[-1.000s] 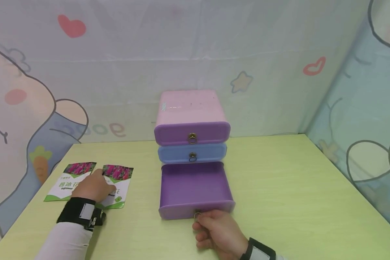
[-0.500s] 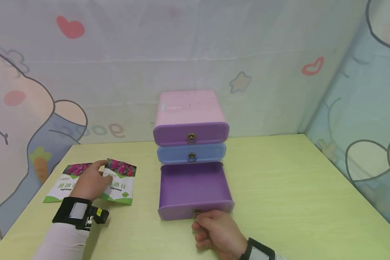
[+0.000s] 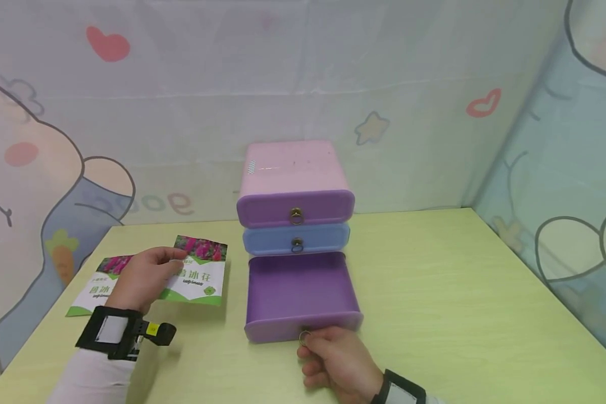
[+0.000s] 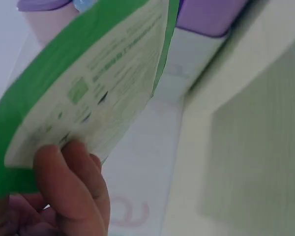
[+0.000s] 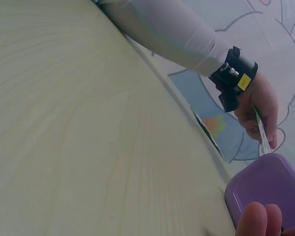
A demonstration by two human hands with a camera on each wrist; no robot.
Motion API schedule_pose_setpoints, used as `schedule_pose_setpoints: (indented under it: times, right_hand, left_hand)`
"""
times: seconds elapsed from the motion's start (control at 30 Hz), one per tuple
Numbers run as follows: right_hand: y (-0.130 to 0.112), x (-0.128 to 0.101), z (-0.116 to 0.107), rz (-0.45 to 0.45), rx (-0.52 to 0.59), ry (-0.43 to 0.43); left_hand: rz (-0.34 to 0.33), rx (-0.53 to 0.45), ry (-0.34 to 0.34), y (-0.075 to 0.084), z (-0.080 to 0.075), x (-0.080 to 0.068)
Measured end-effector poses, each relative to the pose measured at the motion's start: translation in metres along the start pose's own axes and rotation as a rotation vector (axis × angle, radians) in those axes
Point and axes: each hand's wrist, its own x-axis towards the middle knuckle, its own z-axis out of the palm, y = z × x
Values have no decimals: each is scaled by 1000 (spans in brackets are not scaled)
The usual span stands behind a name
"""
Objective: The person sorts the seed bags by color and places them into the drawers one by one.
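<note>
My left hand point(image 3: 146, 278) pinches a seed packet point(image 3: 197, 275) by its left edge and holds it above the table. The packet has pink flowers printed on top and a green lower border; its printed back point(image 4: 103, 88) faces the left wrist camera. A second, similar packet point(image 3: 92, 292) lies on the table, partly covered by that hand. With thumb and finger, my right hand point(image 3: 340, 359) pinches the small ring pull point(image 3: 304, 336) of the bottom purple drawer point(image 3: 303, 289). This drawer is pulled out and nothing shows inside it.
A small pink cabinet point(image 3: 293, 163) stands at the back of the pale yellow table point(image 3: 459, 297). Its upper purple drawer point(image 3: 272, 209) and blue middle drawer point(image 3: 267, 240) each carry a ring pull. Behind hangs a cartoon-printed cloth point(image 3: 207, 84).
My left hand has picked up the right-hand seed packet and carried it up and rightward toward the drawer. My right hand has stayed at the ring pull, and the drawer has not moved.
</note>
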Motion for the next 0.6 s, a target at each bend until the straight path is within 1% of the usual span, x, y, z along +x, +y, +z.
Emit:
schedule_pose_setpoints:
  times: [0.2,0.3,0.47,0.6]
  right_hand:
    - [0,0,-1,10,14,-7]
    - [0,0,0,7,15,-6]
    - [0,0,0,1,13,-8]
    - [0,0,0,-4,12,-8]
  left_hand:
    - [28,-134,-80,10,4,-5]
    - [41,-159,-112,14,5,-7]
    - [64,-165,-154,20,6,-12]
    - [92,-207,-211,27,7,-16]
